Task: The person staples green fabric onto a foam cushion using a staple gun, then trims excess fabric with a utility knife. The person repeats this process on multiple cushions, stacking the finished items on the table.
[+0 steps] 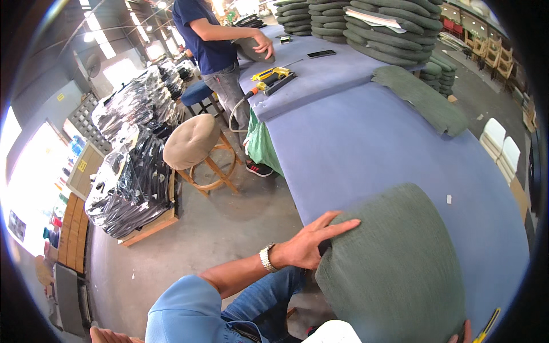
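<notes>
A dark green fabric-covered seat pad (394,263) lies tilted at the near edge of the blue-topped table. My left hand (315,240), with a metal watch at the wrist, is closed on the pad's left edge. Its index finger stretches over the top, and the thumb side and other fingers are partly hidden. At the lower right, only a few fingers of my right hand (466,332) show by the pad's far corner; the picture's rim cuts off the rest. Beside them is a yellow utility knife (489,324); whether it is held I cannot tell.
A green fabric piece (420,97) lies across the table (354,137). Farther back are a yellow staple gun (271,77), a phone (321,54) and stacked green pads (394,28). Another person (209,46) handles a pad. A beige stool (191,140) and wrapped bundles (131,183) stand left.
</notes>
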`<action>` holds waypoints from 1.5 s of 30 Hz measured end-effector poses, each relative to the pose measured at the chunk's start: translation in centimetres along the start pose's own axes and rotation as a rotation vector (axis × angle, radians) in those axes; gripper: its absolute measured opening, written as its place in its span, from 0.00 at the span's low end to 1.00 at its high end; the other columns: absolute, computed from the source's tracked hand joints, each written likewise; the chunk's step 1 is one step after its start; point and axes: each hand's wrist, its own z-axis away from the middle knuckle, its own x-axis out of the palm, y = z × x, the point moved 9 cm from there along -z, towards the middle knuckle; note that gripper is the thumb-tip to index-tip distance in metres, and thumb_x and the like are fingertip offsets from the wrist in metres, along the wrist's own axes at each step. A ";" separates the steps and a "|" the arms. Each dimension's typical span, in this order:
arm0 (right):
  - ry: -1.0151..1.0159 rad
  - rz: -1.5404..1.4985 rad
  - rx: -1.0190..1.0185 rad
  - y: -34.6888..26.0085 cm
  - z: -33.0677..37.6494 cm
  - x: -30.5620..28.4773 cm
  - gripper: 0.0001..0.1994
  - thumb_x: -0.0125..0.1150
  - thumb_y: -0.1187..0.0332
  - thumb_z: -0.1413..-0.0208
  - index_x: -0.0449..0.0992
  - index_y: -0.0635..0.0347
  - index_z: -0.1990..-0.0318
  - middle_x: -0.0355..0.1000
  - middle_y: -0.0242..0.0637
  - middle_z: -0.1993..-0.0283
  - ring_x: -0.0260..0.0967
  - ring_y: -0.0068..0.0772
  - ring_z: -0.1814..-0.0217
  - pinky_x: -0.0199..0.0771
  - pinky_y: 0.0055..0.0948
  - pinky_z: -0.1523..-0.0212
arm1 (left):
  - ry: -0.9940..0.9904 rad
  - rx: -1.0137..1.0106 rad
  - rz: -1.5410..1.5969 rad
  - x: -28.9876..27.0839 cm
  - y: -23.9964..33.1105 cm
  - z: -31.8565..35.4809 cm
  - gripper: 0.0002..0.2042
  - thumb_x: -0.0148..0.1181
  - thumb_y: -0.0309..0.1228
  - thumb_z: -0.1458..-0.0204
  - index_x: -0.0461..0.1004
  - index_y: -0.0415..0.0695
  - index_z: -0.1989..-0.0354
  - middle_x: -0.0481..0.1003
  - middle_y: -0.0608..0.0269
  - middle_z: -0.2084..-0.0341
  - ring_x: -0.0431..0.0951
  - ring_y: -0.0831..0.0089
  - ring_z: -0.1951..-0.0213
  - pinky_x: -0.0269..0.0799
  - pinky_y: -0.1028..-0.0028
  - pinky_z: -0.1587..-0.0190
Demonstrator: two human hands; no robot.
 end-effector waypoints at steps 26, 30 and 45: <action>0.421 -0.237 0.109 9.6 9.4 1.4 0.15 0.57 0.59 0.30 0.80 0.63 0.55 0.78 0.46 0.64 0.74 0.40 0.63 0.73 0.37 0.58 | -0.061 0.259 -0.296 -1.3 -0.4 2.8 0.34 0.62 0.46 0.38 0.65 0.37 0.28 0.67 0.42 0.31 0.66 0.43 0.31 0.60 0.52 0.29; 0.423 -0.282 0.072 8.4 8.4 2.4 0.14 0.58 0.60 0.31 0.81 0.63 0.55 0.78 0.45 0.64 0.75 0.39 0.63 0.73 0.36 0.58 | 0.003 0.268 -0.280 -2.2 -1.5 3.5 0.36 0.62 0.49 0.38 0.65 0.38 0.28 0.66 0.43 0.30 0.65 0.42 0.30 0.59 0.52 0.29; 0.577 -0.499 -0.335 -14.2 8.0 -0.2 0.07 0.61 0.65 0.38 0.81 0.56 0.58 0.79 0.43 0.58 0.77 0.48 0.53 0.76 0.46 0.52 | -0.077 0.217 -0.306 -3.5 -8.2 0.1 0.26 0.57 0.27 0.43 0.73 0.40 0.34 0.73 0.46 0.36 0.74 0.49 0.37 0.70 0.60 0.37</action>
